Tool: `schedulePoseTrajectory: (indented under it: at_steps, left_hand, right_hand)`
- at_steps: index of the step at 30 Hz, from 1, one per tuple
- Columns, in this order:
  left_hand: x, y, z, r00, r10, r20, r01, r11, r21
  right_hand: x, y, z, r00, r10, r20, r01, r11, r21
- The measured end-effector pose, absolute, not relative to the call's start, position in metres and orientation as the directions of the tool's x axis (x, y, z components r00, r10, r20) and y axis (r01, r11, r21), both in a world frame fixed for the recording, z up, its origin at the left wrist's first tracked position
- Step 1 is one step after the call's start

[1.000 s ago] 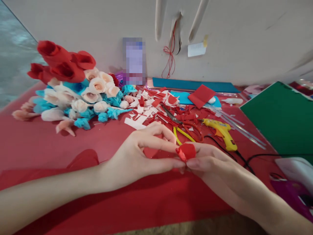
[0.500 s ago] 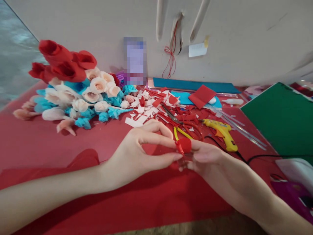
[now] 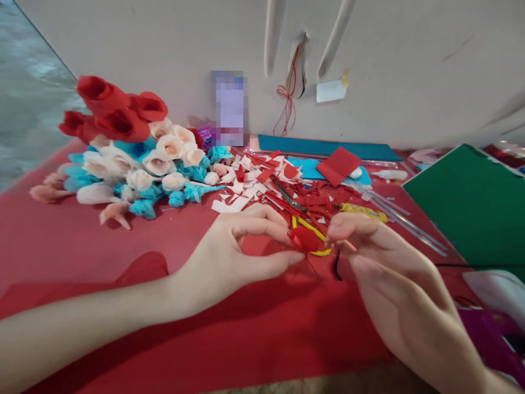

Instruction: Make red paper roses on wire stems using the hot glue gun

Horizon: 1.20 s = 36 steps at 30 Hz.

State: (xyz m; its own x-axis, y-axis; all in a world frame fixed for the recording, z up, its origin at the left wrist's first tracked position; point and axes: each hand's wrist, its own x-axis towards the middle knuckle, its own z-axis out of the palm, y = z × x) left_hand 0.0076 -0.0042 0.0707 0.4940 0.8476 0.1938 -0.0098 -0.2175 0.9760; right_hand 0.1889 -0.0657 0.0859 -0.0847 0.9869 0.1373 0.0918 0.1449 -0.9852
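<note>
My left hand (image 3: 233, 246) pinches a small red paper flower piece (image 3: 305, 239) between thumb and fingertips. It has a tight rolled end at the left and a flat rounded petal toward the right. My right hand (image 3: 385, 268) is just right of it, thumb and fingers apart and loosely curled. Its fingertips come close to the petal's edge; whether they touch I cannot tell. Right behind the piece lie yellow-handled pliers (image 3: 322, 253), partly covered. Scissors (image 3: 289, 196) rest among the paper scraps. A yellow glue gun (image 3: 363, 211) is mostly hidden by my right hand.
Paper flowers (image 3: 168, 148) in red, cream and blue are heaped at the left. Red and white scraps (image 3: 252, 180) cover the middle back, with a red paper square (image 3: 339, 166) beside them. A green board (image 3: 471, 208) stands at the right. Red sheeting (image 3: 205, 339) lies in front.
My right hand has drawn back to the right from the red piece and turned, its fingers now raised. It now covers most of the glue gun. The left hand keeps its pinch.
</note>
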Motion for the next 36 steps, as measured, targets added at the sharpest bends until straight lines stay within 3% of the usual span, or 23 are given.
schedulePoseTrajectory:
  at_steps: [9,11,16,18,22,28,31,36]
  left_hand:
    - [0.007,-0.004,0.071,0.515,0.846,0.136,-0.009,-0.154,0.988]
    - [0.007,-0.004,0.07,0.524,0.841,0.132,-0.014,-0.147,0.989]
    - [0.007,-0.004,0.067,0.508,0.848,0.154,-0.041,-0.155,0.987]
    - [0.007,-0.004,0.067,0.514,0.845,0.147,-0.042,-0.147,0.988]
    - [0.007,-0.005,0.067,0.52,0.844,0.129,-0.036,-0.129,0.991]
    - [0.007,-0.005,0.067,0.517,0.846,0.13,-0.045,-0.124,0.991]
    - [0.007,-0.006,0.067,0.527,0.839,0.137,-0.051,-0.13,0.99]
    - [0.008,-0.007,0.067,0.532,0.837,0.129,-0.046,-0.124,0.991]
  right_hand:
    - [0.185,-0.063,0.094,-0.153,0.91,0.386,0.468,0.411,-0.782]
    - [0.187,-0.064,0.095,-0.163,0.907,0.389,0.424,0.42,-0.802]
    - [0.193,-0.067,0.09,-0.161,0.945,0.286,0.115,0.306,-0.945]
    - [0.193,-0.068,0.09,-0.131,0.945,0.301,0.213,0.324,-0.922]
    - [0.191,-0.066,0.095,-0.196,0.825,0.53,0.628,0.521,-0.579]
    - [0.188,-0.061,0.096,-0.377,0.633,0.676,0.757,0.631,-0.169]
    - [0.188,-0.061,0.095,-0.42,0.622,0.66,0.789,0.61,-0.072]
    - [0.191,-0.061,0.09,-0.434,0.635,0.639,0.773,0.627,-0.097]
